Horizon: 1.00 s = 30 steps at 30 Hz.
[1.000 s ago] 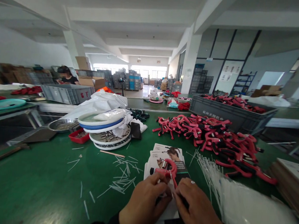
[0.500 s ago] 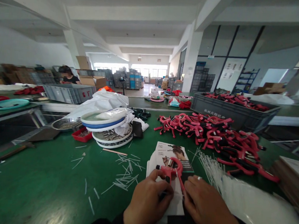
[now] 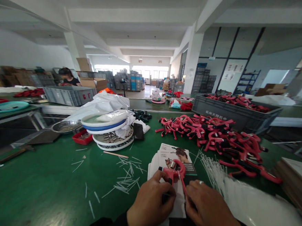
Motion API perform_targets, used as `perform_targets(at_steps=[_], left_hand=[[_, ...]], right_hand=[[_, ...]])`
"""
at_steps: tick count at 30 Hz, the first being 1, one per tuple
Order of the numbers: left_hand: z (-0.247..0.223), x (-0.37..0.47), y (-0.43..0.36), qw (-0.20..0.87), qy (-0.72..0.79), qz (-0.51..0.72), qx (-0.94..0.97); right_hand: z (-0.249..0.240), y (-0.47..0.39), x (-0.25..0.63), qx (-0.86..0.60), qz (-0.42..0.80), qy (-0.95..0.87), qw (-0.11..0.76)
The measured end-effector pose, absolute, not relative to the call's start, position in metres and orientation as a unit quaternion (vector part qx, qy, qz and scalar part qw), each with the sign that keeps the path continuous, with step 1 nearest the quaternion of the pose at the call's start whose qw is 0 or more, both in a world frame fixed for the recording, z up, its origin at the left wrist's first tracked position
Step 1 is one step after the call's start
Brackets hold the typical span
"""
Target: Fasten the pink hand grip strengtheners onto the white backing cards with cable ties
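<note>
A red hand tool (image 3: 180, 166) with a C-shaped jaw, a small metal cylinder and a black knob lies on a printed card (image 3: 187, 158). That card tops a stack of similar cards (image 3: 154, 163) on the green table. My left hand (image 3: 152, 199) is closed on the tool's left side, thumb and forefinger pinched below the jaw. Curled round the red handle on the other side is my right hand (image 3: 206, 203), with a ring on one finger. A thin white strip (image 3: 178, 178) runs over the tool between my hands. My fingers hide the lower handles.
Many similar red tools (image 3: 199, 126) lie piled ahead, before a full grey crate (image 3: 236, 113). Bagged white cable ties (image 3: 258, 203) are at right; loose ties (image 3: 126, 183) lie at left. Stacked trays (image 3: 112, 141) hold metal parts. Someone (image 3: 69, 78) sits behind another crate.
Both hands keep almost the same grip on the tool. The view has shifted very slightly; nothing has been let go or picked up.
</note>
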State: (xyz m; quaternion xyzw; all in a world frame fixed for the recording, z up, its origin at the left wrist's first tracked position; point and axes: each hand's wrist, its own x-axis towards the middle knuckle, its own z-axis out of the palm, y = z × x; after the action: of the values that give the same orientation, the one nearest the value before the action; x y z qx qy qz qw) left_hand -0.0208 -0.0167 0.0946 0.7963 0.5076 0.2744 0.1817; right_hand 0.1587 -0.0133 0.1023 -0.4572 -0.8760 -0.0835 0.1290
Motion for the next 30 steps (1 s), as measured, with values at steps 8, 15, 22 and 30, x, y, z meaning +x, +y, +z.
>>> perform_targets(at_steps=[8,15,22,30], left_hand=[[0.1,-0.019,-0.012,0.18,0.471,0.254,0.825],[0.102,-0.015,-0.012,0.183,0.476,0.258,0.82],[0.097,-0.007,-0.018,0.138,0.505,0.245,0.816],[0.067,-0.03,-0.024,0.094,0.486,0.327,0.805]], right_hand=[[0.1,-0.012,0.157,-0.457,-0.161,-0.868,0.111],[0.09,-0.005,0.164,-0.416,-0.218,-0.871,0.143],[0.099,-0.012,0.165,-0.455,-0.165,-0.865,0.135],[0.082,-0.008,0.209,-0.569,0.077,-0.783,0.24]])
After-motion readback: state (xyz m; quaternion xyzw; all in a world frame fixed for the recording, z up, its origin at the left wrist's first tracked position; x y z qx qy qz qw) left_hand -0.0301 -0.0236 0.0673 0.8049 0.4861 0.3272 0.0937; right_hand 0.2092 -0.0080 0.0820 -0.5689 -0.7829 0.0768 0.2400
